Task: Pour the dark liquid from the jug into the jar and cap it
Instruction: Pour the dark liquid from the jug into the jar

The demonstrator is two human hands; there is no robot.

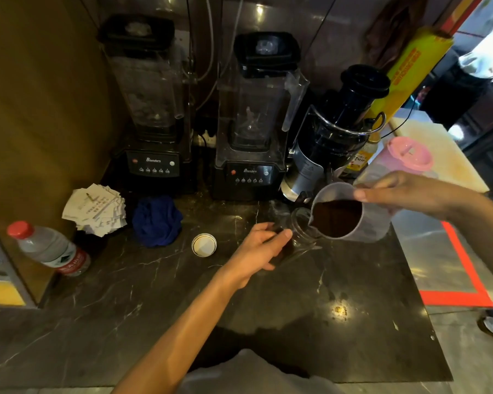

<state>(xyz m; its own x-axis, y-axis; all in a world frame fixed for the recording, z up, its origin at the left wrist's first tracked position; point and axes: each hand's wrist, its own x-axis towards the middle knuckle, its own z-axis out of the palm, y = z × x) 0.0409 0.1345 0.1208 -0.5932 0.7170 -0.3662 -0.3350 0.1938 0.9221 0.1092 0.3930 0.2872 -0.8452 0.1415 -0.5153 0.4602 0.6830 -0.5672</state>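
Note:
A clear glass jar (300, 231) stands on the dark marble counter (268, 308), its open mouth facing up and right. My left hand (261, 250) grips the jar's side. My right hand (404, 191) holds a translucent plastic jug (350, 217) by its far side, tilted left so its spout sits over the jar's mouth. Dark brown liquid fills the jug's lower part. The jar's white cap (204, 244) lies upside down on the counter, left of the jar and apart from both hands.
Two black blenders (153, 109) (256, 118) and a juicer (333, 132) line the back. A blue cloth (157, 220), a stack of paper slips (96, 209) and a water bottle (50, 248) sit at left. A pink-lidded pitcher (404, 157) stands behind the jug.

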